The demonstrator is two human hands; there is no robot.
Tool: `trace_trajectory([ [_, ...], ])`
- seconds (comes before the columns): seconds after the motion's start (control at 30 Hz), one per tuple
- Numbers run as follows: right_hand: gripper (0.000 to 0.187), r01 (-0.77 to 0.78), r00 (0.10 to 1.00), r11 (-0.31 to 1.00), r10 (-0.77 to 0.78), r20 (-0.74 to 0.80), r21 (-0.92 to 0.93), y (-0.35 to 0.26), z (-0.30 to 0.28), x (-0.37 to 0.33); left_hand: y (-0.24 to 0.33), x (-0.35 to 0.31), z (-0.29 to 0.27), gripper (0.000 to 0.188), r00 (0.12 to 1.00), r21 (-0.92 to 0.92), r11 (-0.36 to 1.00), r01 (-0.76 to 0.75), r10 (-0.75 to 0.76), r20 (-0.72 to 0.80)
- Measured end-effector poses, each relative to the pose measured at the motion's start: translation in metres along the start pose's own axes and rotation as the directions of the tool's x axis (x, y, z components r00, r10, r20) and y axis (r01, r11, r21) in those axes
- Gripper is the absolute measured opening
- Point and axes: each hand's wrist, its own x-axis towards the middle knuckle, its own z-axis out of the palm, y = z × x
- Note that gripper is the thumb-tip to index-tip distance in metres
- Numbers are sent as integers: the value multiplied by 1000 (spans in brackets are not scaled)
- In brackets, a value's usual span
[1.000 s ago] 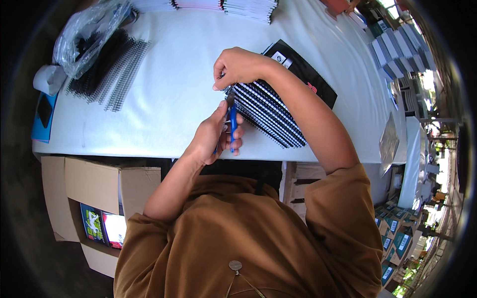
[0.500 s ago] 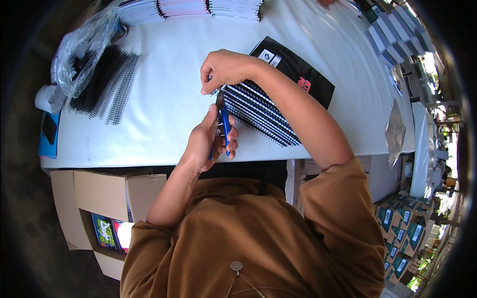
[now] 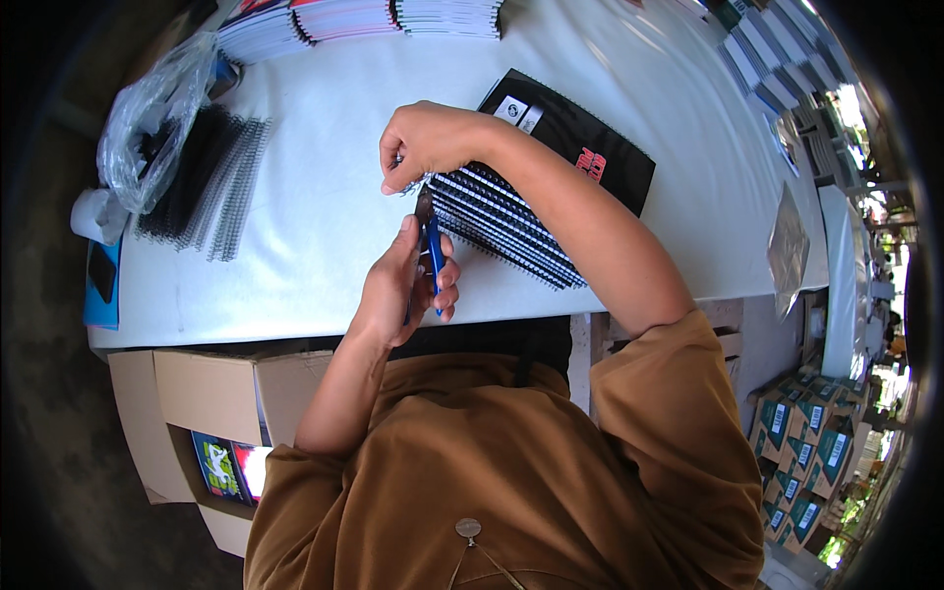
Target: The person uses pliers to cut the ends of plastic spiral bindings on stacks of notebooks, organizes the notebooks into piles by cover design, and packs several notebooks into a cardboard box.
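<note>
A pile of black spiral-bound notebooks (image 3: 612, 175) lies slantwise on the white-covered table, with several coil spines (image 3: 501, 218) turned toward me. My left hand (image 3: 398, 280) is closed round blue-handled cutting pliers (image 3: 436, 258). Their dark jaws point away from me and meet the left corner of the pile, where short wire ends show. Over that same corner, my right hand (image 3: 423, 143) is bent, its thumb and fingers pinched together by the wire ends. What sits between those fingertips is mostly hidden. My right forearm crosses above the notebooks and covers part of them.
Loose black coils (image 3: 202, 182) lie at the left beside a clear plastic bag (image 3: 147, 138) and a white roll (image 3: 96, 214). Bound books (image 3: 349, 18) stand along the far edge, with more stacks (image 3: 782, 59) far right. An open cardboard box (image 3: 206, 388) sits below the table's left front.
The view has shifted slightly, so the table things appear a little displaced. Both hands and the pliers stay at the same corner of the notebook pile.
</note>
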Motion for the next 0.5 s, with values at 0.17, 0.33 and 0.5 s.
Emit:
trace_trajectory([
  [0.17, 28, 0, 1000, 1000, 0, -7, 11, 8, 1, 2, -7, 18, 51, 63, 866, 399, 909, 120, 101, -491],
  [0.33, 28, -3, 999, 999, 6, -51, 49, 5, 1, 0, -1, 13, 41, 55, 872, 330, 940, 85, 89, -481],
  [0.5, 27, -71, 994, 884, 103, -44, 461, 4, 7, 0, -6, 11, 54, 58, 944, 285, 957, 47, 51, -326],
])
